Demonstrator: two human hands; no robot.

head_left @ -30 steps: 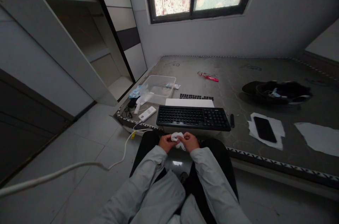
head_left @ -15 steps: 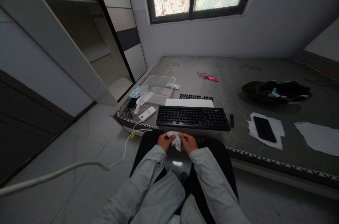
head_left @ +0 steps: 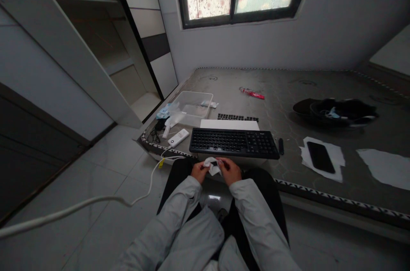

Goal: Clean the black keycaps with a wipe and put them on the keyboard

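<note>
Left hand (head_left: 199, 172) and right hand (head_left: 232, 172) are pinching what is looking like a crumpled white tissue (head_left: 209, 161), each clamped on its own side of it, near the knees (head_left: 177, 175) and just on the wearer's side of the black keyboard (head_left: 233, 143). I'm judging it feather-light, limp, hardly slippery and easily torn; it is probably calling for a gentle grip on doubled folds, rather than pulling at single-layer edges.
</note>
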